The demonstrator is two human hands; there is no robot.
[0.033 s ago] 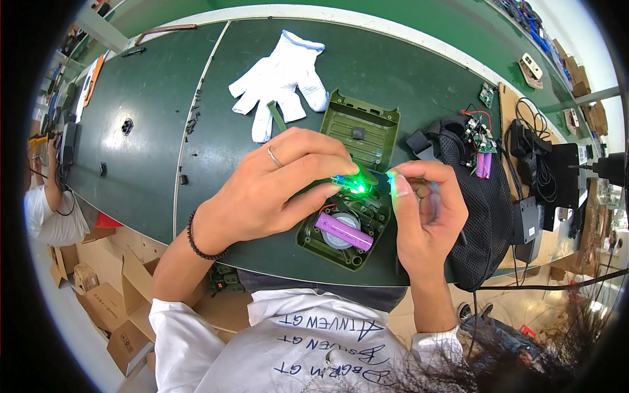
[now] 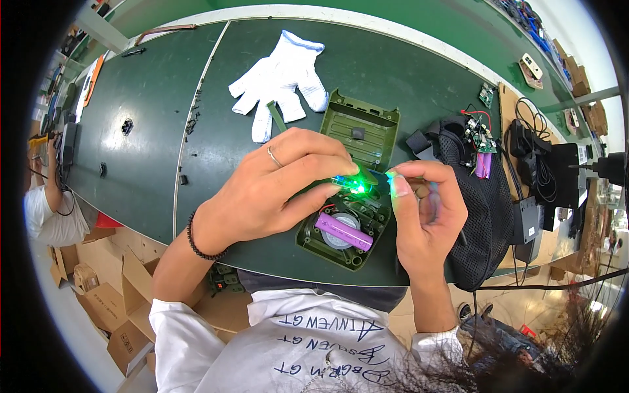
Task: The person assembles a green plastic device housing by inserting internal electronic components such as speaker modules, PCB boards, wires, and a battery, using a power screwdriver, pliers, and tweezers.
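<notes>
My left hand (image 2: 282, 180) pinches a small circuit board (image 2: 343, 180) with a bright green light on it. Fingers and glare hide much of that board. To its right, my right hand (image 2: 429, 213) has thumb and forefinger pressed together at the edge of the glow; what they hold cannot be made out. Beneath both hands lies an olive-green housing half (image 2: 354, 261) with wires, a round silver speaker (image 2: 333, 243) and a purple battery cell (image 2: 344, 232) across it. The matching housing half (image 2: 367, 141) rests just beyond, its inner side up.
A white glove (image 2: 282, 73) and a green strip (image 2: 276, 116) lie beyond my left hand. On the right are a black mesh bag (image 2: 481, 229), a circuit board with purple cell (image 2: 483, 141), and black adapters (image 2: 525, 219) with cables. Another person's arm (image 2: 54, 177) shows far left.
</notes>
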